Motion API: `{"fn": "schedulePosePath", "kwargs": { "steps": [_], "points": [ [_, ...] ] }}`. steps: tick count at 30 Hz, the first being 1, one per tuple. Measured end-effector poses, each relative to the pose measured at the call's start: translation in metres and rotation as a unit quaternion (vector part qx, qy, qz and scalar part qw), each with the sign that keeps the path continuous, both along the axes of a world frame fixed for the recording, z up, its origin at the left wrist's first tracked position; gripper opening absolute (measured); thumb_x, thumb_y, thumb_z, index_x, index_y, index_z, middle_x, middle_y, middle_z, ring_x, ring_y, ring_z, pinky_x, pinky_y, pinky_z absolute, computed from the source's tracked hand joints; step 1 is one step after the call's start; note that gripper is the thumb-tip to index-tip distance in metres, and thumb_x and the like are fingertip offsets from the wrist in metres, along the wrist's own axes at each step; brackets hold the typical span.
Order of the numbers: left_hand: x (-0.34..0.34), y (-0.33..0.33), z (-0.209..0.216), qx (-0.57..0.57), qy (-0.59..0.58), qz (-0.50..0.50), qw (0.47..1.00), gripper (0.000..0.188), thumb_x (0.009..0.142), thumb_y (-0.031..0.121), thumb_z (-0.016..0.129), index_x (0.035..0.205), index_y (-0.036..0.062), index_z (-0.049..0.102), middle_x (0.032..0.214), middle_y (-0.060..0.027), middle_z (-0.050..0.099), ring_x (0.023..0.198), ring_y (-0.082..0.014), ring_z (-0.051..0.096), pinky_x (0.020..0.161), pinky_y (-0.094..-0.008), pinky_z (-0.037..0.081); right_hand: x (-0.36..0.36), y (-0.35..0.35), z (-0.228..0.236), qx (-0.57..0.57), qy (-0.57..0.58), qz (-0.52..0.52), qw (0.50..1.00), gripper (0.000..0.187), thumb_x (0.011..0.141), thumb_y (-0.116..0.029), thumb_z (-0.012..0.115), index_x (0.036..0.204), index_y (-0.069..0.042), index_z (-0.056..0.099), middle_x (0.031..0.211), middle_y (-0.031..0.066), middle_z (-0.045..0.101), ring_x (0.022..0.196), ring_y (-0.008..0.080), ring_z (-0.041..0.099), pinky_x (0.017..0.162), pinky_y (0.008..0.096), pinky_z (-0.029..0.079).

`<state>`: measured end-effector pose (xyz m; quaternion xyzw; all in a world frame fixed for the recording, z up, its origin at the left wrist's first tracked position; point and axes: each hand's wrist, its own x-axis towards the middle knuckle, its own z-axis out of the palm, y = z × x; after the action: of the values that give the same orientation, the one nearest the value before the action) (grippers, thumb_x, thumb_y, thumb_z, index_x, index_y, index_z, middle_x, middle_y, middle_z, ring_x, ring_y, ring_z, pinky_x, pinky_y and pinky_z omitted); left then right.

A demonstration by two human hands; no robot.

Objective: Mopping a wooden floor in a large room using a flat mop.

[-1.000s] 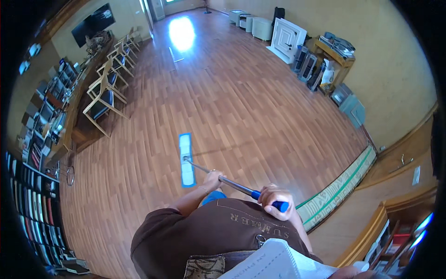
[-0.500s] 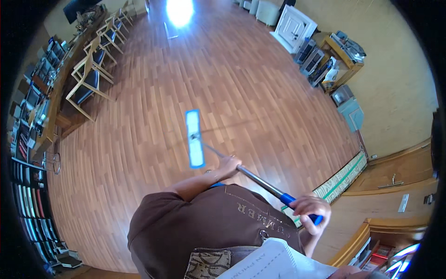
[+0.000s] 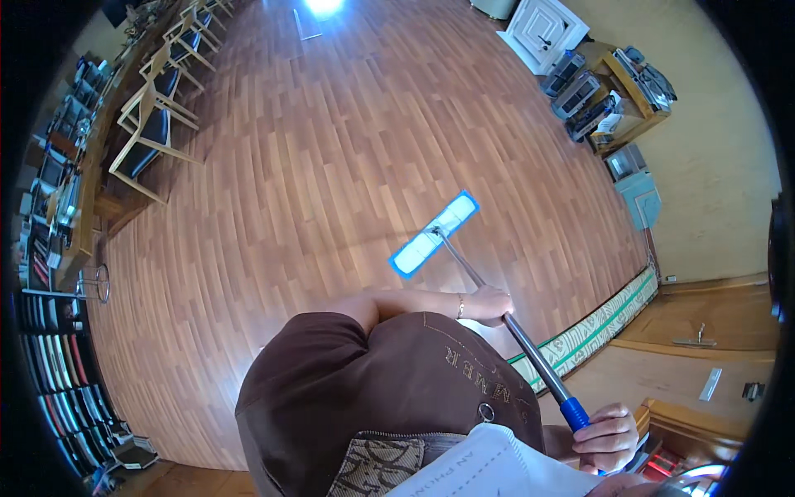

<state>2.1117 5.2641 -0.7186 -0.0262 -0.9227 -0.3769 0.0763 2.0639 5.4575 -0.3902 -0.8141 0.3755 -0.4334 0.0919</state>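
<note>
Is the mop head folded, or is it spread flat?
Spread flat: the mop head forms one straight strip, its blue edge showing at both ends.

From afar, I saw the left hand [image 3: 489, 306] around the mop pole [image 3: 537, 354], the right hand [image 3: 609, 439] on its blue grip [image 3: 573, 413], the mop head [image 3: 451, 218] on the floor [image 3: 281, 199].

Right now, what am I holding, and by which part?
A mop: your left hand is around the metal pole, and your right hand is on the blue grip at the end.
</note>
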Motion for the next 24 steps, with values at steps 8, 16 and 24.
{"fn": "schedulePosePath", "kwargs": {
  "steps": [8, 16, 24],
  "points": [
    [-0.008, -0.079, -0.043, -0.015, 0.019, 0.137, 0.99, 0.015, 0.071, 0.024, 0.058, 0.059, 0.0161, 0.053, 0.062, -0.007, 0.056, 0.069, -0.0291, 0.061, 0.058, -0.0464, 0.047, -0.031, -0.086, -0.031, 0.008, -0.073, 0.084, 0.994, 0.03, 0.079, -0.031, 0.075, 0.065, -0.013, 0.056, 0.066, 0.0016, 0.067, 0.069, 0.0161, 0.069, 0.064, 0.0305, 0.05],
    [0.018, -0.223, -0.058, -0.003, -0.033, 0.316, 0.948, 0.022, 0.077, 0.028, 0.06, 0.063, 0.0101, 0.06, 0.068, -0.0124, 0.062, 0.069, -0.0345, 0.062, 0.061, -0.0472, 0.049, -0.073, -0.231, -0.098, 0.063, -0.238, 0.218, 0.945, 0.039, 0.071, -0.028, 0.081, 0.059, -0.012, 0.048, 0.06, 0.0031, 0.06, 0.062, 0.0214, 0.067, 0.056, 0.0347, 0.048],
    [0.063, -0.332, -0.08, 0.036, 0.004, 0.498, 0.866, 0.011, 0.071, 0.014, 0.067, 0.072, 0.0067, 0.058, 0.079, -0.0145, 0.061, 0.085, -0.0348, 0.058, 0.073, -0.0456, 0.046, -0.098, -0.373, -0.145, 0.178, -0.235, 0.306, 0.905, 0.034, 0.073, -0.011, 0.075, 0.059, -0.009, 0.044, 0.066, 0.0054, 0.057, 0.068, 0.0269, 0.063, 0.066, 0.0417, 0.047]
  ]
}}
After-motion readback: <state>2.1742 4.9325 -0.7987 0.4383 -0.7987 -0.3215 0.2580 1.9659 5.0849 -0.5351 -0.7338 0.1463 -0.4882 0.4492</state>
